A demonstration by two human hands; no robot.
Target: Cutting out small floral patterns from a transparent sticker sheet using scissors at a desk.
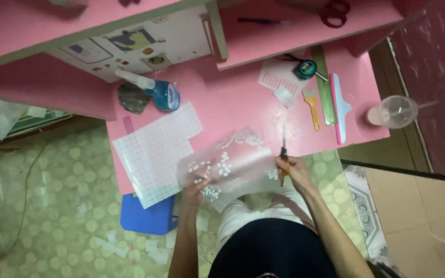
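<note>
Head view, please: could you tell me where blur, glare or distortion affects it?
Head view: wide-angle bending at the pink table edges; the clear flowered sheet is smeared and hazy; the scissors in the right hand are blurred; soft, even light, no harsh shadows.

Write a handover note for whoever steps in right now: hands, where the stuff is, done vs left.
Left hand: holds the near-left edge of the clear film sheet with white flower shapes, keeping it up over the pink desk's front edge.
Right hand: grips small scissors, blades pointing away, at the sheet's right edge.
Nearby: gridded backing sheet to the left, blue spray bottle behind it; orange scraper, green ruler and pink squeegee to the right.
Done: how far any cut runs cannot be told.
Left: the sheet looks mostly in one piece; the scraper and squeegee lie untouched.
</note>
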